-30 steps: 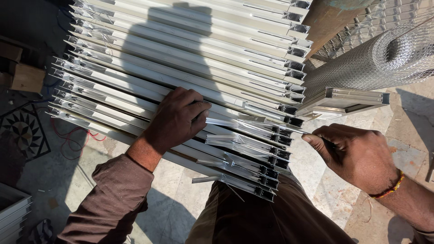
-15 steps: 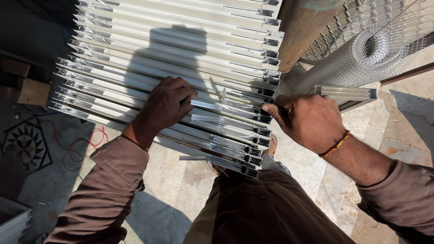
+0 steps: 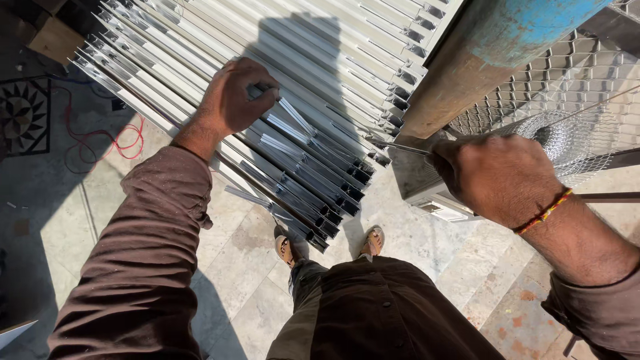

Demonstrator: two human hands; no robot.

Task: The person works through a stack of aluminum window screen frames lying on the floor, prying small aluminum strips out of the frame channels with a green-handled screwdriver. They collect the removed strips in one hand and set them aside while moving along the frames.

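Your left hand [image 3: 233, 97] lies knuckles-up on the stack of pale aluminium profiles [image 3: 313, 87], fingers curled over one of the upper lengths and gripping it partway along, short of the cut ends. Your right hand [image 3: 497, 175] is closed in a fist around a thin metal rod [image 3: 400, 147], whose free tip points toward the near ends of the stack; what lies inside the fist beyond that rod you cannot tell. The profiles lean in a slanted bundle that runs from the upper left down to the open, hollow ends just above your sandalled feet [image 3: 330, 243], resting over the stone floor [image 3: 227, 260]. They look stiff and light for their length, with smooth painted faces that would slip under a loose grip and thin edges at the cut ends that could nick a finger, so the safer hold is around the flat body of a length, where your left hand is now, not at its mouth. Just beside your right hand stands a rusty post with blue paint [image 3: 480, 60], and behind it sit expanded metal mesh [image 3: 573, 73] and a roll of wire netting [image 3: 567, 137]. A red wire [image 3: 117, 137] trails on the floor at the left, near a dark patterned tile [image 3: 23, 113].
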